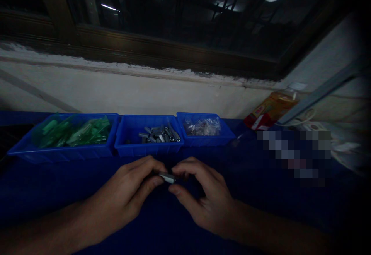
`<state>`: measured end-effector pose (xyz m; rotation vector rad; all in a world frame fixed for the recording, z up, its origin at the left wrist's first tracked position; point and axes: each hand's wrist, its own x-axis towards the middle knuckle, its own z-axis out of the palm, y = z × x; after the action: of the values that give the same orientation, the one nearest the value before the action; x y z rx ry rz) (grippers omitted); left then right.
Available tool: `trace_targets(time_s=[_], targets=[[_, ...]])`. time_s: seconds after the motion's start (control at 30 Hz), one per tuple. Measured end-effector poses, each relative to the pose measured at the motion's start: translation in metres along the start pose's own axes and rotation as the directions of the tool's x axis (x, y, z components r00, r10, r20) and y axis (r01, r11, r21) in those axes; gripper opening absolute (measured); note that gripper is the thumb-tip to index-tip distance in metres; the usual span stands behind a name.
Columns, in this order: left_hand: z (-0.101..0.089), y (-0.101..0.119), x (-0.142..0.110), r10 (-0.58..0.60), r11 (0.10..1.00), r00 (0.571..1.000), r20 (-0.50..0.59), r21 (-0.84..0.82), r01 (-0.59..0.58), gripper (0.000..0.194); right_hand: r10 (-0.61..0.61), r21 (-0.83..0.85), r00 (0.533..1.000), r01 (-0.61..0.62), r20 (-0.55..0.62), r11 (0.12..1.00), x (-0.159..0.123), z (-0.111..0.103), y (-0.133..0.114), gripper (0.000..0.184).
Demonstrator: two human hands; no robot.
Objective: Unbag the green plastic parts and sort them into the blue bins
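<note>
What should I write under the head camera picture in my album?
A left hand pinches a short metal piece beside an open right hand, before three blue plastic bins.

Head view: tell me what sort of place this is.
Likely a workshop, at a workbench: blue bins of metal parts and green plastic stand in a row, and the left hand pinches a metal piece.

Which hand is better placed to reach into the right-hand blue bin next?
Probably the right hand: it is nearer that bin and looks open, while the left hand pinches the metal piece.
</note>
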<state>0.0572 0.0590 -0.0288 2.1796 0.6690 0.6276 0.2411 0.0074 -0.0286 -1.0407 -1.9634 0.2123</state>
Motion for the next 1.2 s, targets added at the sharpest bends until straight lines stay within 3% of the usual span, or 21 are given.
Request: trace_targets(time_s=[0.23,0.5,0.77,0.9,1.0,1.1,1.2], targets=[[-0.001,0.001,0.001,0.008,0.999,1.0,0.011,0.041,-0.009,0.025,-0.14,-0.092,0.988,0.145,0.059,0.985,-0.005,-0.003,0.001,0.031],[-0.002,0.005,-0.001,-0.005,1.0,1.0,0.015,-0.021,0.005,0.014,-0.109,-0.118,0.994,0.109,0.008,0.987,-0.002,-0.002,0.001,0.018],[-0.002,0.0,0.0,0.055,0.998,0.998,0.023,-0.017,-0.055,0.019,-0.25,-0.211,0.956,0.279,0.156,0.937,-0.003,-0.009,-0.001,0.028],[-0.002,0.001,0.001,0.03,0.999,0.999,0.037,-0.034,-0.029,0.02,-0.293,-0.292,0.933,0.345,0.208,0.892,0.001,-0.015,-0.001,0.027],[-0.002,0.002,0.002,-0.024,1.0,1.0,0.015,-0.008,0.024,0.022,-0.266,-0.394,0.949,0.312,0.167,0.864,0.017,-0.025,0.0,0.027],[-0.002,0.004,0.001,-0.055,0.998,0.998,0.025,0.018,0.055,0.028,-0.158,-0.488,0.981,0.193,0.113,0.851,0.046,-0.035,0.009,0.017],[-0.002,0.004,0.0,-0.04,0.999,0.997,0.064,0.022,0.039,0.029,0.001,-0.547,0.977,0.118,0.212,0.829,0.074,-0.039,0.025,0.013]])
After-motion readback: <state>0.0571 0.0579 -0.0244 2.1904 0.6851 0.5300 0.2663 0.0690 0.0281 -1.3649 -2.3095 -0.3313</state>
